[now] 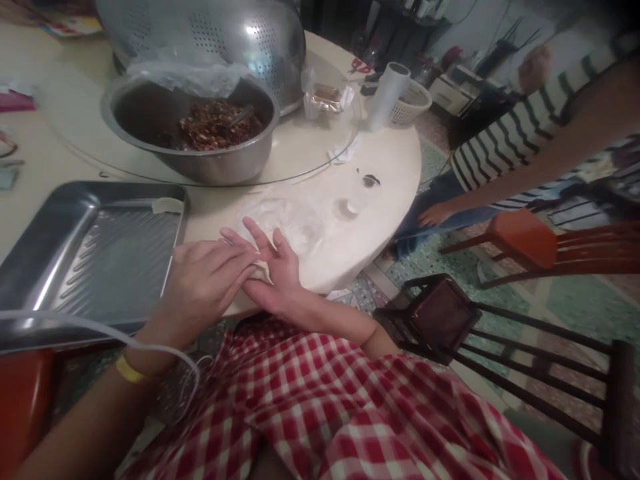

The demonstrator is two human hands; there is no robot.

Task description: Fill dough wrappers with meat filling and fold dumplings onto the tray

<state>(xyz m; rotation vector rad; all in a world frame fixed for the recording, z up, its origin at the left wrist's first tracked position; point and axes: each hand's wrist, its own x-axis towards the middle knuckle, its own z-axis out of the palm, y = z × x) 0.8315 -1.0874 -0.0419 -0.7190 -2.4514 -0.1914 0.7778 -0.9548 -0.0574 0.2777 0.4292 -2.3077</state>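
Over the table's near edge my two hands meet around a small pale piece of dough. It rests in the palm of my right hand, which is turned up with its fingers spread. My left hand lies across that palm, fingers together and pressed on the dough, hiding part of it. Left of them is a ridged metal tray, with one pale dough piece in its far right corner. Beyond my hands a dusting of flour covers the tabletop, and a small white lump sits to its right.
A steel bowl of dark chopped filling stands on the glass turntable, before a large colander. A white cable crosses my left forearm. Another person in a striped top stands right, near wooden chairs.
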